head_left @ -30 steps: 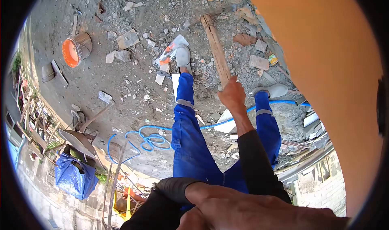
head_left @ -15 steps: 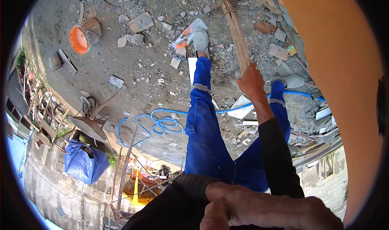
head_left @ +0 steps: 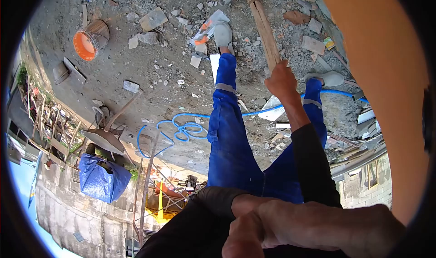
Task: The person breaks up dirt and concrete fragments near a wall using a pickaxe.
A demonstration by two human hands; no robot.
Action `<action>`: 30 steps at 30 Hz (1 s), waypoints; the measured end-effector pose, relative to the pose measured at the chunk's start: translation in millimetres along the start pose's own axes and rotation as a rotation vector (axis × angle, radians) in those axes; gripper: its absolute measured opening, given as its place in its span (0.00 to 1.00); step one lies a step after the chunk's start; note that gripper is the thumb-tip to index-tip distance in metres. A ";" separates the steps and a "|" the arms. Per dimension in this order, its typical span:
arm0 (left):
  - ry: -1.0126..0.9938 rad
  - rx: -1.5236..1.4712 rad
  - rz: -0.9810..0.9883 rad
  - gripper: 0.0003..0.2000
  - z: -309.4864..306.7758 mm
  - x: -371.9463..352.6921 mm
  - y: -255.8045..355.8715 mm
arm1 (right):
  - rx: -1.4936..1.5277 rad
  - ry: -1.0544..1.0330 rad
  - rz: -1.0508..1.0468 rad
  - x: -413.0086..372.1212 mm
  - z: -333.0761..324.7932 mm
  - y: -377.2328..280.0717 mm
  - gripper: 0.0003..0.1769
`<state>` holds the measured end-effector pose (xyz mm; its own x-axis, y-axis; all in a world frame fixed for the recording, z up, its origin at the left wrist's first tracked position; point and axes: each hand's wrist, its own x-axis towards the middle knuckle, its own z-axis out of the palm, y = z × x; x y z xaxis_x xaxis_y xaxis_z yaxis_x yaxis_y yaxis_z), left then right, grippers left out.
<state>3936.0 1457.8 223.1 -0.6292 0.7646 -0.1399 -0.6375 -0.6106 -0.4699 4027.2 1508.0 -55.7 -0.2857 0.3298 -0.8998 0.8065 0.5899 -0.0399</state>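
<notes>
My right hand (head_left: 282, 81) is wrapped round the lower end of the wooden handle of a pickaxe (head_left: 264, 28). The tool points away from me, and its metal head lies at the top edge, partly cut off, over the rubble. Close to the camera, my left hand (head_left: 290, 226) reaches across the bottom of the view toward the right. Its thumb and a long finger are stretched apart, and I see nothing held in it; part of it is out of frame. Both arms wear black sleeves. Below are my blue trousers (head_left: 229, 144) and grey shoes.
Broken stone and tile pieces cover the ground. A blue hose (head_left: 190, 115) runs behind my legs. An orange-rimmed bucket (head_left: 97, 33), a wheelbarrow (head_left: 105, 141) and a blue tarpaulin bag (head_left: 103, 178) are to the left. An orange wall (head_left: 377, 76) stands close on the right.
The pickaxe and my right hand sit slightly higher in view, with more of the tool's head cut off. My left hand reaches further right. The view has shifted a little.
</notes>
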 end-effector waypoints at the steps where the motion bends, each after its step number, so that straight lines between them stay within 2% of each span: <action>1: -0.002 -0.005 -0.001 0.23 0.8 0.8 -1.1 | 0.001 0.001 0.001 2.1 0.5 1.5 0.35; 15: 0.027 -0.018 -0.001 0.21 -0.8 -7.9 -5.1 | 0.017 -0.019 0.005 1.1 4.0 4.7 0.34; 30: 0.009 0.003 0.038 0.20 2.0 -17.2 -1.0 | -0.006 -0.012 -0.003 0.1 10.0 6.1 0.37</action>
<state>3946.5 1444.9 227.7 -0.6491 0.7426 -0.1650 -0.6146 -0.6397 -0.4615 4037.3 1504.2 -60.4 -0.2820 0.3196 -0.9046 0.8025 0.5953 -0.0399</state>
